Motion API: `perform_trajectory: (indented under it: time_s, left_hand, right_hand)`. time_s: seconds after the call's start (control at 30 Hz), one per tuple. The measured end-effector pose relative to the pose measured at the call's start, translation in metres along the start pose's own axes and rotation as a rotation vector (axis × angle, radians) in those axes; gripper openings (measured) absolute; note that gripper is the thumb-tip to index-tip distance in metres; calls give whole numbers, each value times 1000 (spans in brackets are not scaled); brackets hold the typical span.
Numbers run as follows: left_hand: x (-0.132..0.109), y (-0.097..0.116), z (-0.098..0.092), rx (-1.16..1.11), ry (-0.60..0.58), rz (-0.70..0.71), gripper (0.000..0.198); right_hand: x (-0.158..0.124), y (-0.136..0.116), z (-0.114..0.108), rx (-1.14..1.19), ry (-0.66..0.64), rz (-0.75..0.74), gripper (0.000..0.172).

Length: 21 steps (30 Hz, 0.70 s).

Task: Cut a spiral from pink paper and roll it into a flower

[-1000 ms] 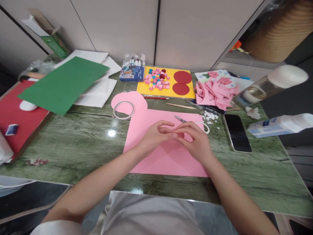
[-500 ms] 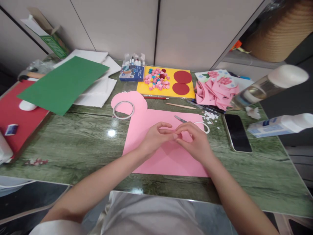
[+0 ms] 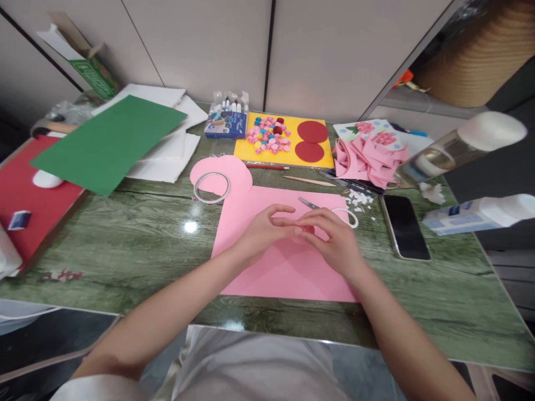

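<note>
My left hand [image 3: 264,233] and my right hand [image 3: 335,238] meet fingertip to fingertip just above a pink paper sheet [image 3: 288,278]. Pinched between them is a small reddish-pink paper piece [image 3: 308,229], mostly hidden by the fingers, so its full shape does not show. Both hands have thumb and forefinger closed on it. Right behind my fingers lies a pair of scissors [image 3: 350,216] with white handles, its blade [image 3: 308,203] pointing left. At the sheet's upper left corner are pink paper circles [image 3: 238,174] with a roll of tape [image 3: 212,187] on top.
A yellow sheet [image 3: 292,159] carries pink and coloured paper bits [image 3: 267,135] and red circles [image 3: 312,132]. Pink scraps [image 3: 368,156], a phone [image 3: 406,227] and two bottles [image 3: 476,214] stand or lie to the right. Green paper [image 3: 111,142] overlaps red paper [image 3: 25,195] at left.
My fingers have shifted slightly around the paper piece, and more of its red shows between them. The pink sheet's left edge has moved a little. Everything else stays put.
</note>
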<state>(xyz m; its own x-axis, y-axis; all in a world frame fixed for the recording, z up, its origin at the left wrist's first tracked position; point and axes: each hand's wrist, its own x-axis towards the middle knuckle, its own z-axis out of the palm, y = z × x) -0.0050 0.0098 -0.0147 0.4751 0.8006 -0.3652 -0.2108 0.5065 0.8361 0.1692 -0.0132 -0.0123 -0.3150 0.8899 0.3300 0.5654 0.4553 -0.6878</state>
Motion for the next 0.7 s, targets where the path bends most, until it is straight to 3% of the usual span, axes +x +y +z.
perform_trajectory:
  time_s: [0.23, 0.47, 0.7]
  left_hand:
    - [-2, -6, 3, -94, 5, 6, 50]
    - [-3, -9, 7, -94, -12, 37, 47]
    - [2, -4, -2, -18, -6, -28, 52]
  right_hand:
    - [2, -2, 1, 12, 48, 34, 7]
    - [2, -5, 3, -41, 51, 9, 9]
    - [3, -5, -2, -6, 18, 16, 9]
